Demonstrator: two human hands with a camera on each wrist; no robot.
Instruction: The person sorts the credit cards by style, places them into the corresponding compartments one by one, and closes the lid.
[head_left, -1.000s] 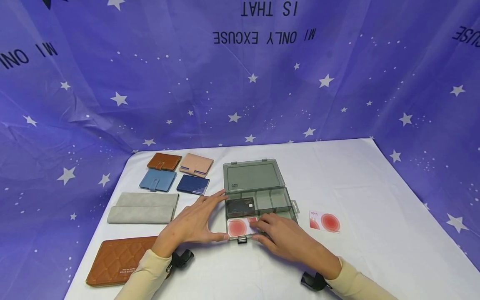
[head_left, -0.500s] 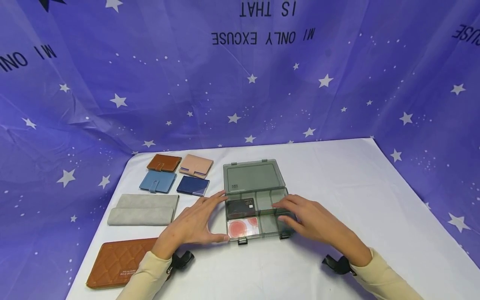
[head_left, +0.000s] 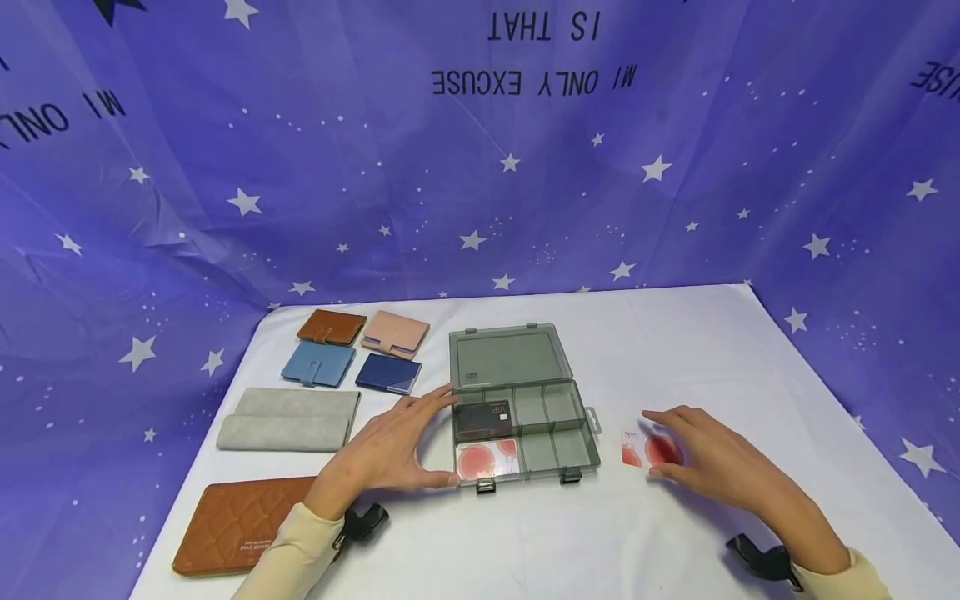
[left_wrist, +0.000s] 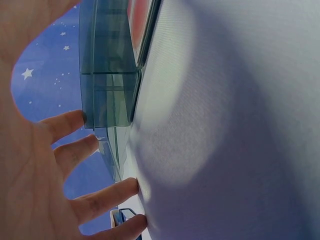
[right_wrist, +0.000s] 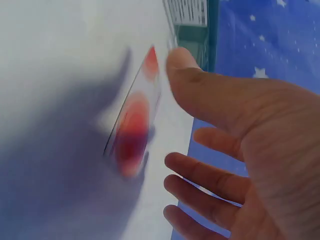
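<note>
A translucent grey-green compartment box (head_left: 538, 443) stands with its lid (head_left: 512, 357) laid back. In its left compartments lie a black VIP card (head_left: 480, 419) at the back and a red-and-white card (head_left: 486, 458) at the front. My left hand (head_left: 393, 446) is spread at the box's left side, fingertips and thumb at its rim; the left wrist view shows a fingertip at the wall. Over a second red-and-white card (head_left: 633, 446) on the cloth hovers my right hand (head_left: 720, 462), thumb and fingers apart. In the right wrist view nothing lies between them and the card (right_wrist: 134, 120) is beneath.
Left of the box lie small card holders in brown (head_left: 332, 327), pink (head_left: 395, 333), light blue (head_left: 318, 364) and navy (head_left: 388, 372). Nearer are a grey folded wallet (head_left: 288, 419) and a brown quilted wallet (head_left: 243, 525), partly behind my left forearm. A starry purple curtain hangs behind the table.
My right hand has left the red-and-white card in the box's front left compartment and moved right, over the loose card. My left hand has stayed at the box.
</note>
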